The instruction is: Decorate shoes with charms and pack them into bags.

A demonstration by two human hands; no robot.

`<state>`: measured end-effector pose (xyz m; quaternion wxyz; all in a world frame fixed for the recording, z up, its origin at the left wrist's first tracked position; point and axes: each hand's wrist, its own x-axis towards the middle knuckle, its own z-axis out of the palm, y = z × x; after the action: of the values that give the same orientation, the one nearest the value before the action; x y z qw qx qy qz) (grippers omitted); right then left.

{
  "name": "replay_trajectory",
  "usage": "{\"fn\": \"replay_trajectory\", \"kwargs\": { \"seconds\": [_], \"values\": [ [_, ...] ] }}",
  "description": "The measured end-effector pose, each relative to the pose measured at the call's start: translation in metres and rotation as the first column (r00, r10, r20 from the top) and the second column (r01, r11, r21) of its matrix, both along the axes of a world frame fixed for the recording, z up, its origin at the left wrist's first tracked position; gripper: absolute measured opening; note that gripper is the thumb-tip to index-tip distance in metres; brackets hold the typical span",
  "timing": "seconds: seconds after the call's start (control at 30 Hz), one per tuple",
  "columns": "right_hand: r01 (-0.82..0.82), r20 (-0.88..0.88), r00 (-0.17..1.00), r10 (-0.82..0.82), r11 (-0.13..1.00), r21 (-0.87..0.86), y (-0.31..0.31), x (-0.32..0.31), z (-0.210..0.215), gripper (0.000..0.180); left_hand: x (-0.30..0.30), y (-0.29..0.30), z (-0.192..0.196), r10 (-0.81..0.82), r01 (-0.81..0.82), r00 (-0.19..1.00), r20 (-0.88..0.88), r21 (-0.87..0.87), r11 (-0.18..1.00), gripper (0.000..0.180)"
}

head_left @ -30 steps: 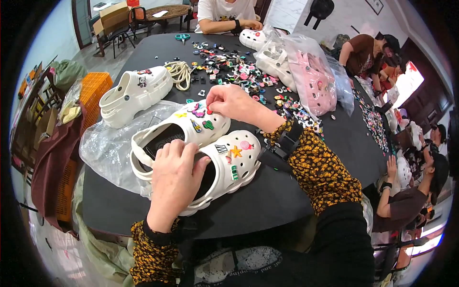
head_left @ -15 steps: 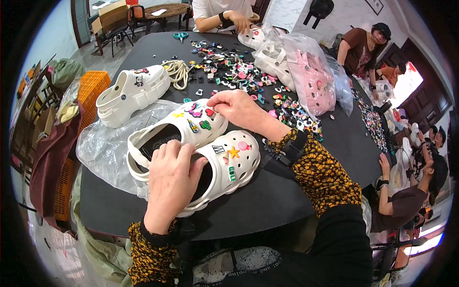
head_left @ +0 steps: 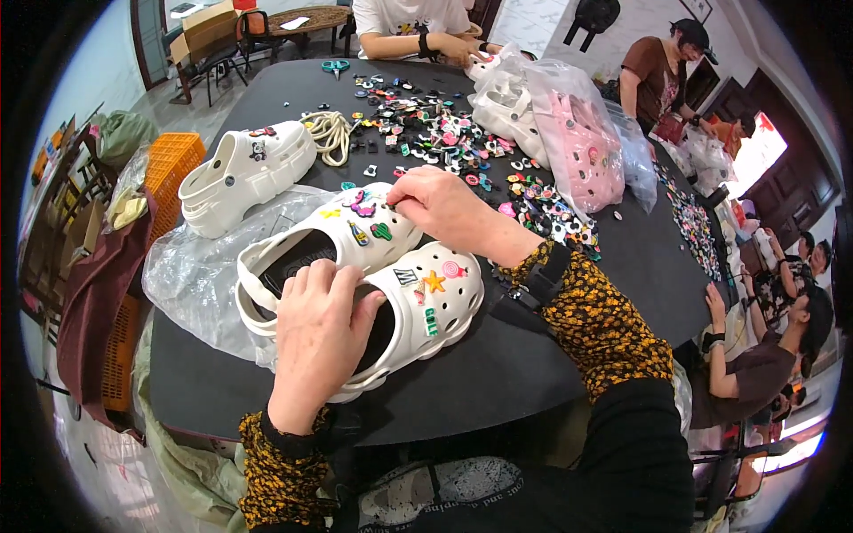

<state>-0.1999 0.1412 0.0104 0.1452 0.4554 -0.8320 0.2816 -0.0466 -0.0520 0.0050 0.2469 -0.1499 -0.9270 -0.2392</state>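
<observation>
Two white clogs lie side by side in front of me, toes pointing away. The near clog (head_left: 455,306) carries star, lollipop and lettered charms; the far clog (head_left: 391,251) has cactus, yellow and purple ones. My left hand (head_left: 322,324) grips them where their inner sides meet, thumb at the near clog's opening. At the far clog's toe, my right hand (head_left: 444,206) has its fingers pinched together against the surface. Whatever lies under those fingertips is hidden. Beneath the clogs spreads a clear plastic bag (head_left: 200,289).
Another white clog (head_left: 253,173) stands at left beside coiled cord (head_left: 329,138). Loose charms (head_left: 435,133) cover the table's far middle. Bagged pink clogs (head_left: 582,155) and teal scissors (head_left: 336,67) are farther back. People work across the table and at right.
My right hand has shifted slightly, and the red heart charm seen by its fingertips is now out of sight. The left hand stays put. Across the table, a person's hands have come together.
</observation>
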Motion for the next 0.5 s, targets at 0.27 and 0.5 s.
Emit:
{"fn": "replay_trajectory", "kwargs": {
  "seconds": [0.27, 0.5],
  "values": [
    [0.008, 0.071, 0.997, -0.005, 0.999, -0.037, 0.006, 0.014, 0.001, 0.009, 0.001, -0.002, 0.001, 0.006, -0.006, 1.000, 0.013, -0.022, 1.000, 0.024],
    [0.036, 0.109, 0.994, -0.031, 0.999, -0.038, 0.001, 0.019, 0.002, 0.008, 0.000, -0.001, 0.001, 0.005, -0.005, 1.000, 0.015, -0.015, 1.000, 0.024]
  ]
}}
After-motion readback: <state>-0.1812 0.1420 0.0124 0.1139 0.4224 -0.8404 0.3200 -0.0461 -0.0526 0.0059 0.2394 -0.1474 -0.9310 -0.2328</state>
